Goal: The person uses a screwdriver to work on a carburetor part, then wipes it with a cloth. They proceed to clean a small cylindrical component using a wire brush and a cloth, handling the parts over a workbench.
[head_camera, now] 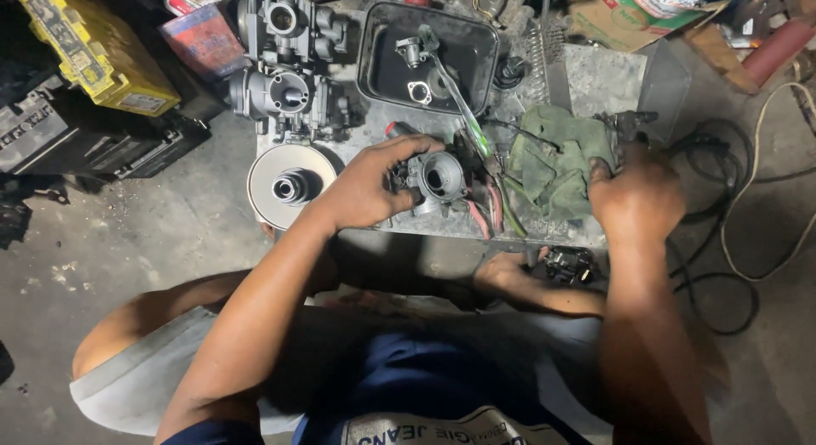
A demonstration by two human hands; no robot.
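At frame centre we see the left hand point(365, 188) with fingers clasped around a stripped carburetor body point(432, 180) on the desk point(595, 71); the right hand point(636, 198) presses a green rag point(552, 160), grip unclear; reassembly seemingly remains.

Slab point(595, 79): on the floor, before the seated person.
Carburettor body point(435, 180): near edge of slab, under the left hand point(365, 190).
Disc point(291, 186): just left of that hand.
Rag point(557, 160): right of the body; right hand point(637, 198) at its right edge.
Tray point(378, 62): behind the body.
Twin carburettors point(289, 71): left of tray.
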